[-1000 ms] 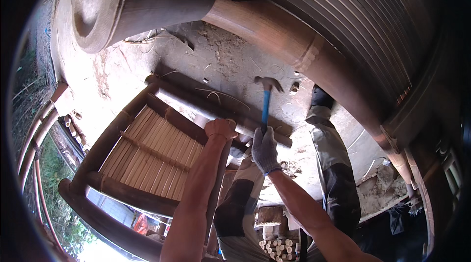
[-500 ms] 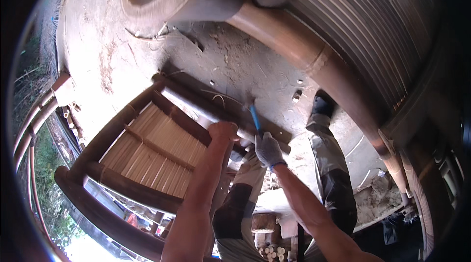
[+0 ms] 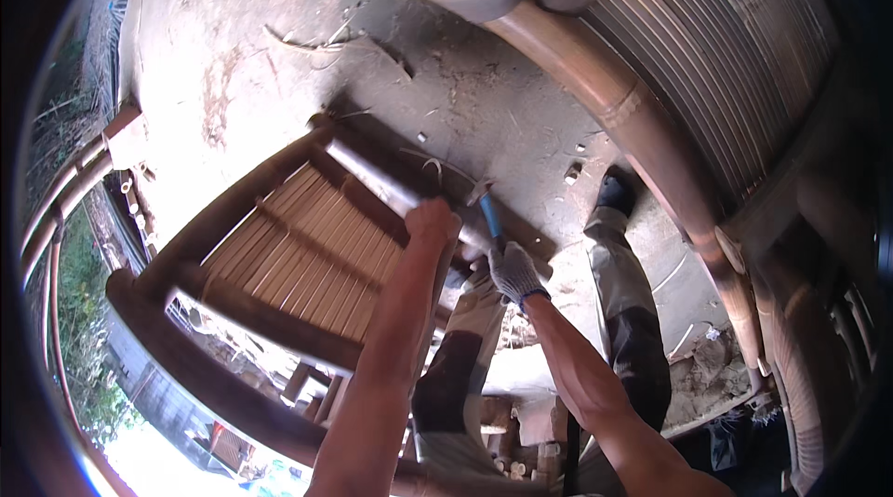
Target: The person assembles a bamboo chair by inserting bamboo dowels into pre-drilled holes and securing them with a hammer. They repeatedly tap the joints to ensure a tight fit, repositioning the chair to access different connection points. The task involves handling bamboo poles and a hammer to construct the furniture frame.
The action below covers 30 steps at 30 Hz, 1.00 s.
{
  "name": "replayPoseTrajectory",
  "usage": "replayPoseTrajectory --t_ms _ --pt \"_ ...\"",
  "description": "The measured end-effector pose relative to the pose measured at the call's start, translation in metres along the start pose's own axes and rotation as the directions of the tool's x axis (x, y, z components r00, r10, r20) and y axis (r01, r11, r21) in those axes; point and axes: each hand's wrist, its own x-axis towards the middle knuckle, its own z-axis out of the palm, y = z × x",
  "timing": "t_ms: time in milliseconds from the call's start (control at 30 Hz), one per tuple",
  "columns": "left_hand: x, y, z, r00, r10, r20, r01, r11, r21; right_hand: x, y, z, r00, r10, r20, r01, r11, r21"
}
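In the head view, grips a claw hammer [image 3: 492, 216] with the right hand [image 3: 514, 274], clad in a grey knitted glove with a blue-edged cuff. Holds it near the bottom of the blue handle, with fingers wrapped round. Points the slightly blurred hammer head away from the body, close to a round bamboo crossbar [image 3: 475, 235]; cannot tell whether touching it or just above. Closes the bare left hand [image 3: 431, 221] over the end of a bamboo post [image 3: 447, 260], just left of the hammer; cannot make out each finger there.

Leans the left forearm across a bamboo chair-like frame [image 3: 228, 204], tilted to the left of the legs. Shows inside its dark rails a panel of pale bamboo slats [image 3: 298, 260], crossed by one thin batten. Sets one leg, in patched grey-and-black trousers [image 3: 625, 283], to the right of the hammer, with a dark shoe [image 3: 614, 192] on the bare floor [image 3: 279, 87].

Across the upper right, reveals a larger bamboo piece with a thick curved rail [image 3: 577, 60] and close-set slats [image 3: 716, 50]. On the floor beyond the hammer, shows a curled strip [image 3: 433, 162] and small offcuts [image 3: 573, 173]. At the far left, shows bent bamboo poles [image 3: 70, 194] beside greenery [image 3: 84, 311].
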Motion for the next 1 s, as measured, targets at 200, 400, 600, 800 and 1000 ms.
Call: replayPoseTrajectory --t_ms 200,400,600,800,1000 --pt "-0.090 -0.066 -0.209 0.890 -0.222 -0.398 0.167 0.972 -0.168 -0.142 -0.008 -0.035 0.948 0.141 0.286 -0.260 0.860 0.439" --pt "-0.239 -0.293 -0.339 0.871 -0.317 -0.376 0.389 0.912 0.132 -0.307 0.012 -0.040 0.887 0.014 0.461 -0.336 0.704 0.626" --pt "-0.260 -0.344 -0.316 0.868 -0.259 -0.423 0.216 0.965 -0.148 -0.420 0.023 0.034 0.971 -0.151 -0.184 0.193 0.952 0.238" --pt "-0.321 -0.387 -0.285 0.977 -0.008 -0.212 -0.096 0.874 -0.476 -0.422 0.054 0.050 0.739 -0.460 -0.492 0.338 0.885 -0.320" --pt "-0.399 -0.325 -0.180 0.490 0.082 -0.868 -0.872 0.035 -0.489 -0.445 -0.069 0.028 0.905 -0.349 -0.242 0.400 0.893 0.207"
